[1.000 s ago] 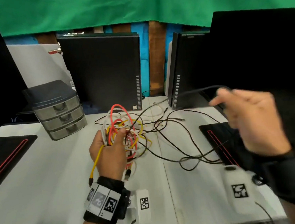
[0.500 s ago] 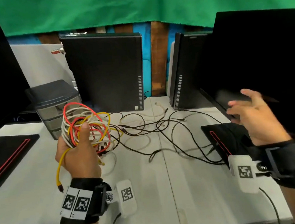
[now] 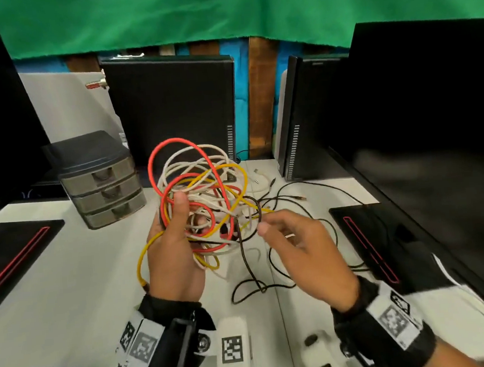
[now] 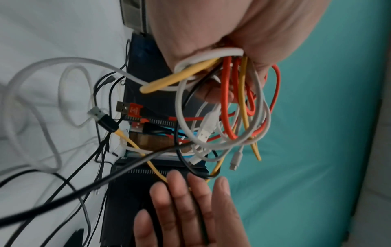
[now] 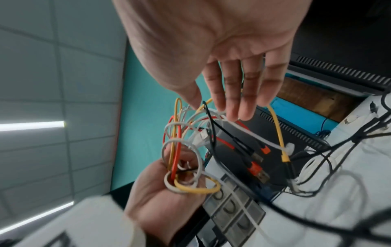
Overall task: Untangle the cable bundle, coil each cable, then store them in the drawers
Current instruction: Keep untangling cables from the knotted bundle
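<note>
- A tangled bundle of red, yellow and white cables [image 3: 204, 195] is being gripped in the curled left hand [image 3: 174, 255], raised above the white table [image 3: 54, 285].
- The right hand [image 3: 301, 251] is being held just beside the bundle, fingers [image 5: 232, 98] straight and relaxed, holding nothing.
- Thin black cables [image 3: 294, 196] are trailing across the table.
- Compared with half a second earlier, the right hand is being brought in from the black monitor [image 3: 432, 110].
- The grey three-drawer plastic organiser [image 3: 101, 180] is standing closed, behind and left.
</note>
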{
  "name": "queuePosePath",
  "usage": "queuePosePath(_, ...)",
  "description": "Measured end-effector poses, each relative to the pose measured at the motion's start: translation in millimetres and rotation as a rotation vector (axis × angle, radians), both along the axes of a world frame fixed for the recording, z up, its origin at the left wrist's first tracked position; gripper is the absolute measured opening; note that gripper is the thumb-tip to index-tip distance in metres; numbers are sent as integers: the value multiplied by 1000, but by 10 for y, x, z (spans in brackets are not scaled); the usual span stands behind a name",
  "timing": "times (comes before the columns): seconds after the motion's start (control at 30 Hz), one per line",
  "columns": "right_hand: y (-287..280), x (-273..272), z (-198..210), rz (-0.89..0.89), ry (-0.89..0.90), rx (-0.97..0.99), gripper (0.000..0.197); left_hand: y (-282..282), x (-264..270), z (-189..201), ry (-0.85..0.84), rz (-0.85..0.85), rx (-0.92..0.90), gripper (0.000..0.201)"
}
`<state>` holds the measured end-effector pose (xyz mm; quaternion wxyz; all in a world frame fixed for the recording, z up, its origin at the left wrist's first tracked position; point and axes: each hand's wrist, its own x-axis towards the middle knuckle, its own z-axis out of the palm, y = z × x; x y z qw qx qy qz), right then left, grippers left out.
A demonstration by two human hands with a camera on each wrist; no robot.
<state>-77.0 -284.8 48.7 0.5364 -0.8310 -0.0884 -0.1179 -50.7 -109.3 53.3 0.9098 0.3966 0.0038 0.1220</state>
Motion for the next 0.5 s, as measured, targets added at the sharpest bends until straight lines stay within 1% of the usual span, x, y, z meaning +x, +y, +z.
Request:
queuePosePath(0.1, -90, 14, 98, -43, -44, 61, 11, -22, -10, -9, 32, -95, -26, 47)
queuePosePath(0.17, -141, 2, 171, -99, -125, 91, 20, -37, -21, -4, 42, -136, -30, 48)
queuePosePath(0.23, -212, 12, 257, -178, -217, 151, 24, -42, -26, -27, 35, -191, -29, 49)
queuePosePath(0.3, -293, 30, 348, -229, -287, 195, 22, -42, -48, -33, 25, -247, -21, 47)
queuePosePath(0.4, -398, 35, 449, -227, -328, 198, 17, -46, -59, -72, -12, -301, 58, 46)
queuePosePath(0.5, -442, 4, 509, -190, -337, 195, 13, -68, -58, -131, -60, -331, 174, 66)
